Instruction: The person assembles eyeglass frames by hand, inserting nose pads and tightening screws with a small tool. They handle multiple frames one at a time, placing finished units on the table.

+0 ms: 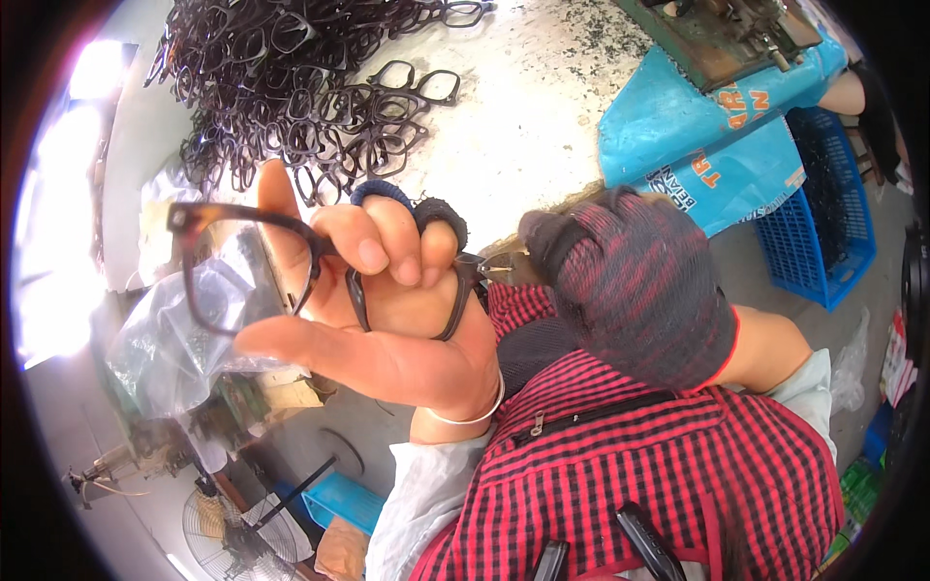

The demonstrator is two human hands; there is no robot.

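Note:
My left hand (402, 315) holds a dark brown tortoiseshell eyeglass frame (242, 213) with no lenses. Fingers curl over the bridge, while the thumb lies under the left rim. Dark cloth bands wrap two of its fingers. Closed in a fist, my right hand (644, 290) wears a dark knitted glove with red flecks. Out of that fist points a small plier-like metal tool (499, 268), its handles hidden by the glove. The tool's tip meets or nearly meets the right end of the frame; contact is hard to tell.
A large heap of dark eyeglass frames (291, 87) covers the far left of the worn white table (523, 107). At the far right, a blue printed sheet (668, 126) lies beneath a metal machine (736, 44). A blue crate (833, 261) stands right; a fan (232, 533) stands lower left.

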